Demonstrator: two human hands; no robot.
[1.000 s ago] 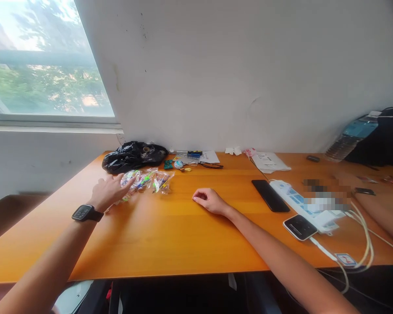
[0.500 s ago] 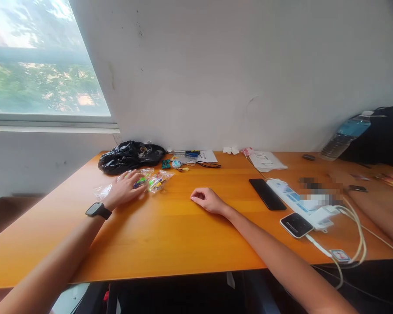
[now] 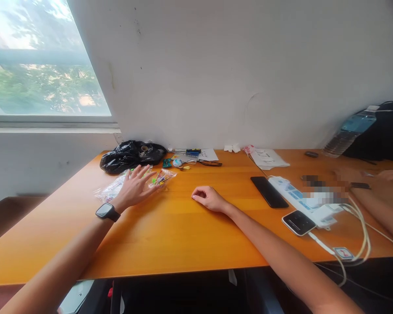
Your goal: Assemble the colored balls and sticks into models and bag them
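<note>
The left hand (image 3: 133, 188) is held with fingers spread wide, nothing gripped, over clear plastic packets (image 3: 164, 178) near the wooden table (image 3: 170, 235)'s far-left corner, which is occupied by a black plastic bag (image 3: 122, 157). The right hand (image 3: 210, 199) is rested, loosely curled, between the near and far edges; whether anything is enclosed cannot be told.

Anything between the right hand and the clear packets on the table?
Nothing visible stands between the right hand and the nearer packet. The left hand is in the way of the farther packet, partly covering it; whether they touch is unclear.
</note>
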